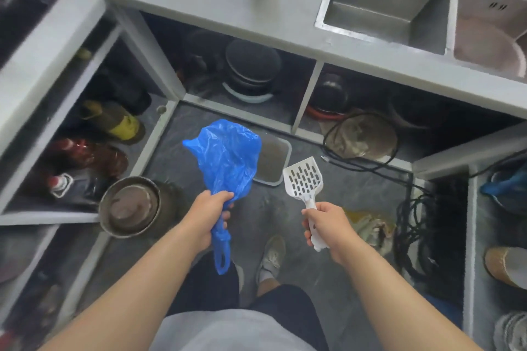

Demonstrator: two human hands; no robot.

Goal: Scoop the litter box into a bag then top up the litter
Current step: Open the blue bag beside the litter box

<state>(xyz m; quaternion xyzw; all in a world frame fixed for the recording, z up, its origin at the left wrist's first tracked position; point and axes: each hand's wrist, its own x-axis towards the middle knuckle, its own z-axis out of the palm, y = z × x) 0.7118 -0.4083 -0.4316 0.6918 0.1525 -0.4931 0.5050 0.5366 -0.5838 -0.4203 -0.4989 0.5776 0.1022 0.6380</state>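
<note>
A big grey counter (256, 34) runs across the top of the frame, with a metal sink (385, 0) at the upper right and open shelves under it full of pots. On the dark floor in the middle sits the litter box (273, 162), partly hidden behind the blue bag (228, 157). A round metal pot (129, 205) stands at the left.

The left hand (208, 216) is closed tight around the bag's neck, and the bag looks bunched up, not open. The right hand (322, 225) is curled around the handle of the white scoop (303, 178), which is held up in the air, well above the litter box.

No scooping seems to have begun yet; this looks like the getting-ready step. Next, the person probably needs to bend down to the box, open the bag's mouth, and dig the scoop into the litter.
</note>
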